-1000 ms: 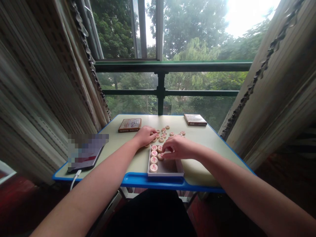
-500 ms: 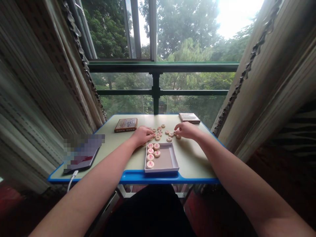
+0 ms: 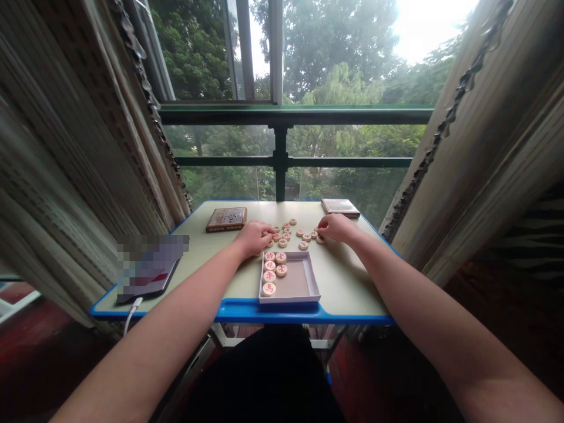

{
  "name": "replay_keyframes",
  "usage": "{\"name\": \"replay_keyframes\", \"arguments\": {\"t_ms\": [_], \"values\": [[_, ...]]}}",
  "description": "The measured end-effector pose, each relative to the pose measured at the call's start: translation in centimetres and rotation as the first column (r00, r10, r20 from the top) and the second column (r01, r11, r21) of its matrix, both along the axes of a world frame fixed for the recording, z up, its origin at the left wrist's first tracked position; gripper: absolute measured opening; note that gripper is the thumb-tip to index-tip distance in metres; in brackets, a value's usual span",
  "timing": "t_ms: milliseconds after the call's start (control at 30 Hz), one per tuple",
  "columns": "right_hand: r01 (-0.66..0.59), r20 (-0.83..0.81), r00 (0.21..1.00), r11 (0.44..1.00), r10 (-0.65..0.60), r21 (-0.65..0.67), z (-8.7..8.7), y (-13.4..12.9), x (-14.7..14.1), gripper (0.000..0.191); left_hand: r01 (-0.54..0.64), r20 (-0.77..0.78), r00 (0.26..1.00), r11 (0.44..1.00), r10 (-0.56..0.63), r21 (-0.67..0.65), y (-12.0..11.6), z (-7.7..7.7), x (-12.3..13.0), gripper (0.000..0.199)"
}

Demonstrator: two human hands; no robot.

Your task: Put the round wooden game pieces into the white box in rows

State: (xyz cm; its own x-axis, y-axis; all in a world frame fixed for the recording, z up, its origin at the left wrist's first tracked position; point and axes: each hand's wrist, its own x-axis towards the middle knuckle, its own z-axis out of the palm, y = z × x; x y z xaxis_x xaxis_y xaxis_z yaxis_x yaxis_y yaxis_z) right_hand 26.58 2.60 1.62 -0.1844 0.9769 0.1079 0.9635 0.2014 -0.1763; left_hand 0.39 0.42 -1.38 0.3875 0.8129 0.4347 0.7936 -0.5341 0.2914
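Observation:
Several round wooden Chinese chess pieces [image 3: 282, 242] lie loose in the middle of the table. At the left of this group, my left hand [image 3: 255, 236] rests with bent fingers over the pieces, thumb and forefinger slightly apart. My right hand [image 3: 335, 227] is at the group's right side, fingertips pinched at the edge of a Chinese chess piece [image 3: 316, 231]; the fingers partly hide it. Nearest to me sits a shallow white box tray [image 3: 312, 282]. Red-marked pieces [image 3: 269, 276] stand in it, a full column along its left wall and two more beside them.
A decorated brown box [image 3: 226, 219] lies at the table's back left, another flat box [image 3: 340, 207] at the back right. A dark device [image 3: 152, 273] with a white cable [image 3: 133, 314] is on the left. The blue table edge [image 3: 273, 312] runs in front of my lap.
My right fingertips have come together at a piece. My left forefinger has drawn back slightly from the nearer pieces. The view has shifted a little; the pieces in the tray are the same.

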Motion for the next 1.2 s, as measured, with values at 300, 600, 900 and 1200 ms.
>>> {"name": "replay_keyframes", "arguments": {"t_ms": [300,600,900,1200], "values": [[-0.441,-0.246,0.852,0.887,0.462,0.140,2.0,-4.5,-3.0,0.024,0.009,-0.025,1.000,0.999,-0.008,0.043,0.0,-0.2,0.1,0.024],[-0.799,-0.214,0.545,0.580,0.810,0.161,1.0,-7.7,-5.9,0.018,0.038,-0.050,0.998,0.998,-0.035,0.056,0.2,-0.5,0.2,0.021],[-0.798,-0.121,0.579,0.591,0.806,0.116,0.6,-7.8,-6.1,0.023,0.009,-0.003,1.000,0.996,-0.009,0.087,1.0,-1.1,0.1,0.022],[-0.782,-0.114,0.599,0.610,0.793,0.132,0.5,-8.2,-6.5,0.017,0.004,0.007,1.000,0.998,-0.005,0.062,0.7,-0.8,0.0,0.022]]}}
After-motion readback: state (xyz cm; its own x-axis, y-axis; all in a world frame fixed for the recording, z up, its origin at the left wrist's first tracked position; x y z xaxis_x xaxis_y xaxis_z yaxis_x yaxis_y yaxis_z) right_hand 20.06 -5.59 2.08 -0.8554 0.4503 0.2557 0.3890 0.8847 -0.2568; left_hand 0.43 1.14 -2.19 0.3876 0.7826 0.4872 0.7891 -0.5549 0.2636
